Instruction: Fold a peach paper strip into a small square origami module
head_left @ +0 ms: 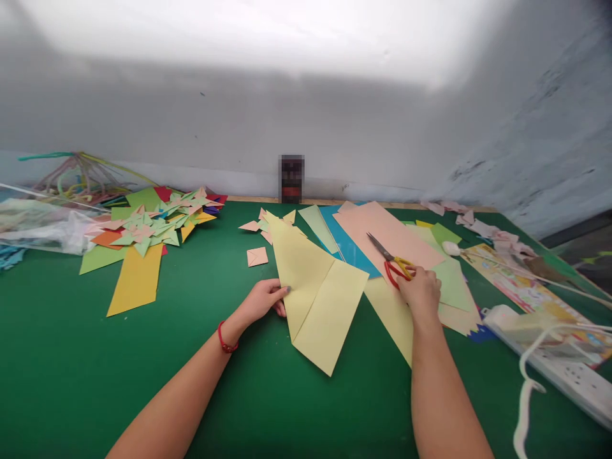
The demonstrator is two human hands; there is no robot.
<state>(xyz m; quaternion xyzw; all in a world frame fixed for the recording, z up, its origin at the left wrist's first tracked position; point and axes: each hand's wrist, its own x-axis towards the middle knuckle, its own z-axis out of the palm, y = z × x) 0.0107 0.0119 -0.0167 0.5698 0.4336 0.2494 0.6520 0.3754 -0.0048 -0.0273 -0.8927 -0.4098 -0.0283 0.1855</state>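
Observation:
My left hand (266,299) pinches the left edge of a creased pale yellow sheet of paper (319,287), thumb on top and fingers beneath. The sheet is held over the green table, with a fold line running across it. On the right, my right hand (421,290) has its fingers closed at the scissors (389,256), which have red and yellow handles. Their blades point up and left over a pink sheet (382,233). Under that hand lies another pale yellow sheet (392,315). A small folded pink square (257,256) rests left of the held sheet.
Folded paper stars (143,229) and coloured sheets are piled at the left, beside a clear plastic bag (48,223). A blue sheet (351,245) lies at the back. To the right are a white power strip (549,363), its cord and paper scraps (497,236).

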